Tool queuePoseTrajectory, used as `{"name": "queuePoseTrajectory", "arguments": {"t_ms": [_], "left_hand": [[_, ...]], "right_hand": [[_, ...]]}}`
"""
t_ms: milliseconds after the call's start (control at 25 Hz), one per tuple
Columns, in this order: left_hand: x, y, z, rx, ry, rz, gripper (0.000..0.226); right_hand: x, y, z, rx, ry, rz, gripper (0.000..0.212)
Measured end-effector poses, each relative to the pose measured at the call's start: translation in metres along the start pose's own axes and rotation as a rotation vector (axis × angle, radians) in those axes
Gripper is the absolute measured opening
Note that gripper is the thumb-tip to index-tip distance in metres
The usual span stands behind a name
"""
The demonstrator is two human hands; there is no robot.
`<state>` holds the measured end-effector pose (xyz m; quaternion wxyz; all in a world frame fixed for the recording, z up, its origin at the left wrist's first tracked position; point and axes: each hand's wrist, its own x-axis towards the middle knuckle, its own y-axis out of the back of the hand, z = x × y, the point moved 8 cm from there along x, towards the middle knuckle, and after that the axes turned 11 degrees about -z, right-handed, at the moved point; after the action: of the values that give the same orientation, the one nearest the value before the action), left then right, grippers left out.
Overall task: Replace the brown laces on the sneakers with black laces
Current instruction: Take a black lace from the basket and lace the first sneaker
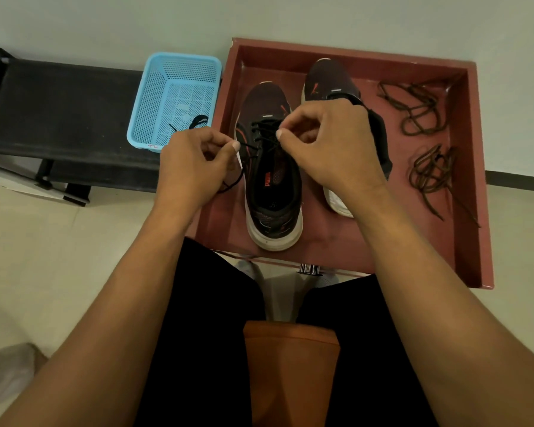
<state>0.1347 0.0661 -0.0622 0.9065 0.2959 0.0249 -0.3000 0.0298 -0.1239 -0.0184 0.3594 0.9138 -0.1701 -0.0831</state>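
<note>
Two dark sneakers stand in a red-brown tray (469,180). The left sneaker (272,192) carries a black lace (261,135) threaded through its eyelets. My left hand (191,167) pinches one end of that lace beside the shoe, and the loose tail hangs below it. My right hand (327,143) pinches the other end over the eyelets. It covers much of the right sneaker (330,78), which shows no lace. Two brown laces lie bunched in the tray's right part, one at the back (413,106) and one nearer me (432,174).
A blue plastic basket (173,97) left of the tray holds another black lace (195,121). It rests on a black bench (62,112) against the wall. My knees and an orange seat (290,371) fill the bottom of the view.
</note>
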Motion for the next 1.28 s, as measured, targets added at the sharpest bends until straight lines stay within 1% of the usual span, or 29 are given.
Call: {"name": "queuePoseTrajectory", "arguments": {"t_ms": [80,200,360,440,600,760,920,1000,1080,1120,1160,1280], "left_hand": [[-0.003,-0.002,0.002,-0.183,0.002,-0.011,0.007],[-0.003,-0.002,0.013,-0.371,-0.06,0.009,0.01],[-0.004,-0.002,0.018,-0.557,-0.103,0.003,0.018],[-0.003,-0.003,0.017,-0.656,-0.085,-0.002,0.02],[-0.002,-0.017,0.02,-0.918,-0.008,-0.038,0.023],[-0.001,-0.033,0.027,-0.998,-0.002,-0.071,0.023],[-0.001,-0.037,0.029,-0.997,-0.006,-0.075,0.021],[-0.002,-0.03,0.027,-0.992,-0.013,-0.054,0.019],[-0.002,-0.022,0.023,-0.9,-0.035,-0.02,0.018],[-0.002,-0.018,0.023,-0.801,-0.058,-0.001,0.017],[-0.003,-0.014,0.025,-0.648,-0.088,0.023,0.017],[-0.007,-0.006,0.042,-0.057,-0.229,0.137,0.018]], "right_hand": [[0.001,-0.006,-0.006,0.026,0.048,-0.039,0.007],[0.003,-0.016,-0.013,0.035,0.083,-0.1,0.006],[0.006,-0.029,-0.021,0.007,0.123,-0.142,0.018],[0.007,-0.032,-0.02,0.021,0.109,-0.136,0.023],[0.007,-0.036,-0.023,0.003,0.11,-0.137,0.025],[0.007,-0.041,-0.027,-0.001,0.115,-0.174,0.022],[0.009,-0.044,-0.025,0.007,0.098,-0.188,0.016],[0.01,-0.038,-0.02,0.067,0.089,-0.176,0.014],[0.011,-0.025,-0.013,0.166,0.082,-0.148,0.013],[0.011,-0.018,-0.009,0.219,0.079,-0.131,0.014],[0.011,-0.011,-0.005,0.262,0.075,-0.113,0.016],[0.011,0.002,0.002,0.265,0.074,-0.07,0.022]]}}
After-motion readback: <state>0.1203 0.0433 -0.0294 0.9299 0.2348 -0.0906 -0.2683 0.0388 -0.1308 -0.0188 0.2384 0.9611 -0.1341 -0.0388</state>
